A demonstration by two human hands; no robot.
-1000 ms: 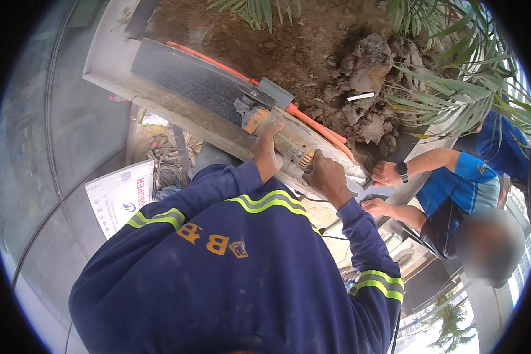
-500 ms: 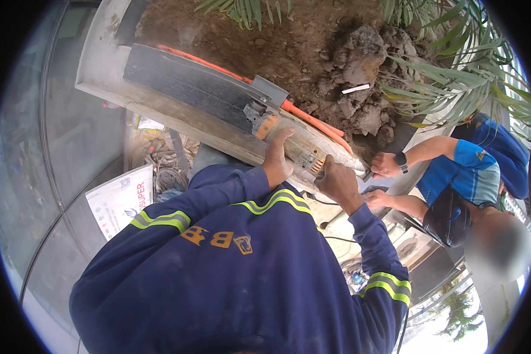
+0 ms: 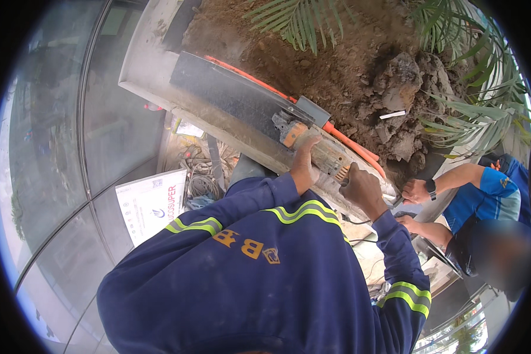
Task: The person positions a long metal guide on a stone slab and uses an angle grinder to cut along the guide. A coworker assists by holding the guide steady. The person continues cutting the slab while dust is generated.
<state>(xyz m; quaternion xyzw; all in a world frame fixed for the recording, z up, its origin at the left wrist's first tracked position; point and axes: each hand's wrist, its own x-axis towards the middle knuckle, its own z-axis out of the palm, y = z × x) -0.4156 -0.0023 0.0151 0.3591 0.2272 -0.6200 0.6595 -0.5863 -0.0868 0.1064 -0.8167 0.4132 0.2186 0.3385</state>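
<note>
A dusty orange-and-grey angle grinder [image 3: 326,155] lies along the planter's edge, its metal head pointing up and left onto a dark stone strip [image 3: 230,88]. My left hand [image 3: 302,168] is closed around the front of its body, thumb over the top. Around the rear end, by the vent slots, my right hand [image 3: 363,190] is closed. The grinder's disc cannot be made out. Just beyond the tool, a grey box [image 3: 312,110] sits on the rim between lengths of orange conduit [image 3: 351,143].
Soil with large clods [image 3: 400,79] and palm fronds fill the planter beyond. At right, a co-worker's hands [image 3: 416,192] are close to the planter's edge. A white printed board [image 3: 150,206] and coiled cable [image 3: 202,182] are at left, beside glass panels [image 3: 121,106].
The view has shifted, so everything sits farther right and lower. The grinder has moved slightly left along the edge relative to the grey box. Both hands keep their grip.
</note>
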